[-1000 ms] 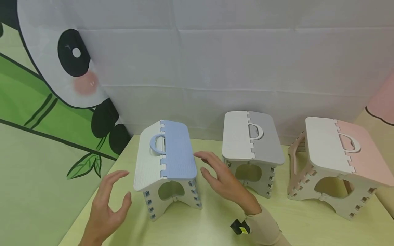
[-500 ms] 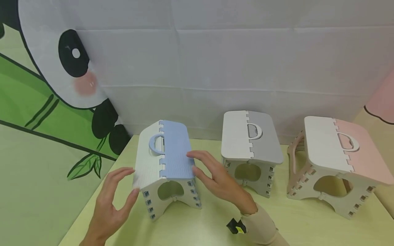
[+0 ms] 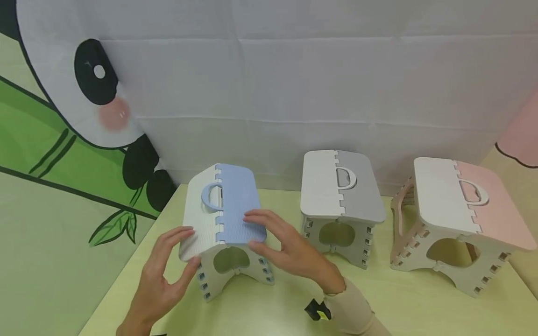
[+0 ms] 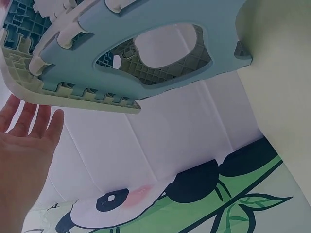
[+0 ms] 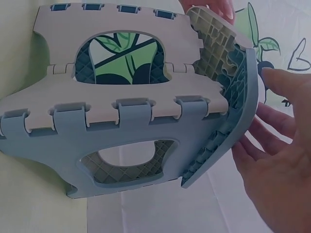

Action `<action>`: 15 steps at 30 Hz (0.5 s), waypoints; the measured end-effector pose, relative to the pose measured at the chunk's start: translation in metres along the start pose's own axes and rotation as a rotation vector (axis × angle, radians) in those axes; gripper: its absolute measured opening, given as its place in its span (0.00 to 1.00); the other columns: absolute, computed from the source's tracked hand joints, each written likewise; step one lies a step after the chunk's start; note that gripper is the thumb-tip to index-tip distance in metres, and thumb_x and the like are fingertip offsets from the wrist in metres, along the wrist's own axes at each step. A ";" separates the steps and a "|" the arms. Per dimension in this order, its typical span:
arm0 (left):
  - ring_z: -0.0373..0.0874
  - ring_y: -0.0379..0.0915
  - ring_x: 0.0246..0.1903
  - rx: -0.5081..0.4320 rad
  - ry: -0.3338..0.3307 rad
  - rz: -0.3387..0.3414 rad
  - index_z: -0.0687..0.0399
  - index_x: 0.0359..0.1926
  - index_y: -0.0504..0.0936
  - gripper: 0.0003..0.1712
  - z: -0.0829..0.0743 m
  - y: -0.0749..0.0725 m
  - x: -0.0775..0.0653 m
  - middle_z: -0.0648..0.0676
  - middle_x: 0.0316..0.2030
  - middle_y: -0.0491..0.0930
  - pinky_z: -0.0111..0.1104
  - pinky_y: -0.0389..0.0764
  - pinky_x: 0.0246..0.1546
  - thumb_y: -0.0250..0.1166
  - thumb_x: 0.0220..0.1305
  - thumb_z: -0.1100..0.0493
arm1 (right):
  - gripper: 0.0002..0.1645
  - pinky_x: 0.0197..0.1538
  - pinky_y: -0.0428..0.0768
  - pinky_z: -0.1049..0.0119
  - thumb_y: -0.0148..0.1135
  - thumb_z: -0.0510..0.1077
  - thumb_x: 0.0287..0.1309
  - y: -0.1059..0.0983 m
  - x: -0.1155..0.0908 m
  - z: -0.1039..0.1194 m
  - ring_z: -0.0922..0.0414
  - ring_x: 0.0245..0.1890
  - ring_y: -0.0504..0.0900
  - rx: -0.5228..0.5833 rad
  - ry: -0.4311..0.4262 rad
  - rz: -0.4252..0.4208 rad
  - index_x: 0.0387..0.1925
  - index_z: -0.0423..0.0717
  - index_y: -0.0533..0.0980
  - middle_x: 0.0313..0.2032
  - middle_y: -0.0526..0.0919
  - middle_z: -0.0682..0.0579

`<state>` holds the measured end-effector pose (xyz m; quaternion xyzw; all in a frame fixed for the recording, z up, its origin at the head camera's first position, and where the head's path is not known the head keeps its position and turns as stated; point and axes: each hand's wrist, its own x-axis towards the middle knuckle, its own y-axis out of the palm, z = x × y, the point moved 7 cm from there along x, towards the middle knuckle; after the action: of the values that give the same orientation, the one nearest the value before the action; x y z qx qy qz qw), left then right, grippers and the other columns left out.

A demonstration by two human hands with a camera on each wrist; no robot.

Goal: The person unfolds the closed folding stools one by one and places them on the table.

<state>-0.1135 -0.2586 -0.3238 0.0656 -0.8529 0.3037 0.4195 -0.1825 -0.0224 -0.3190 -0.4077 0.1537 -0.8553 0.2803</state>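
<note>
A folding step stool with a white and blue top (image 3: pixel 241 200) stands unfolded on the table, its two top halves sloping like a low roof and its blue carry handle (image 3: pixel 208 196) raised. At its white front-left edge, my left hand (image 3: pixel 161 280) lays its fingertips on the panel, thumb near the front corner. My right hand (image 3: pixel 290 247) touches the blue half with its fingers fairly straight, thumb by the front edge. The left wrist view shows left fingertips (image 4: pixel 41 121) at the panel's rim. In the right wrist view the right fingers lie along the panel's outer face.
A white and grey folding stool (image 3: pixel 321 186) stands to the right, with a white and pink one (image 3: pixel 445 200) beyond it. Behind the table (image 3: pixel 248 317) hangs a pale cloth (image 3: pixel 269 84) with a panda print. The left wall is printed green.
Both hands have closed in on the blue and white stool from either side, and their fingers have come onto its top. The stools have stayed in place.
</note>
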 end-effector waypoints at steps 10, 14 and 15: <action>0.45 0.67 0.66 0.024 -0.011 0.032 0.63 0.64 0.78 0.30 0.002 0.006 -0.002 0.62 0.62 0.75 0.23 0.66 0.66 0.73 0.61 0.64 | 0.29 0.67 0.74 0.58 0.65 0.37 0.69 0.007 0.001 0.001 0.50 0.71 0.69 -0.005 -0.036 0.031 0.69 0.43 0.71 0.70 0.71 0.47; 0.46 0.65 0.67 0.039 -0.026 0.057 0.61 0.65 0.78 0.29 0.003 0.007 -0.004 0.61 0.64 0.74 0.22 0.67 0.66 0.73 0.63 0.63 | 0.27 0.70 0.71 0.56 0.65 0.36 0.68 0.006 0.002 0.003 0.50 0.72 0.68 -0.043 -0.066 0.024 0.67 0.42 0.74 0.68 0.73 0.46; 0.46 0.65 0.67 0.040 -0.022 0.058 0.61 0.65 0.78 0.28 0.004 0.007 -0.004 0.61 0.64 0.75 0.22 0.67 0.65 0.72 0.65 0.62 | 0.26 0.71 0.70 0.56 0.65 0.36 0.68 0.006 0.002 0.002 0.50 0.72 0.68 -0.050 -0.069 0.022 0.67 0.42 0.74 0.68 0.74 0.47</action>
<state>-0.1155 -0.2558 -0.3320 0.0525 -0.8527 0.3320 0.3999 -0.1793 -0.0286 -0.3194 -0.4422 0.1699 -0.8334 0.2845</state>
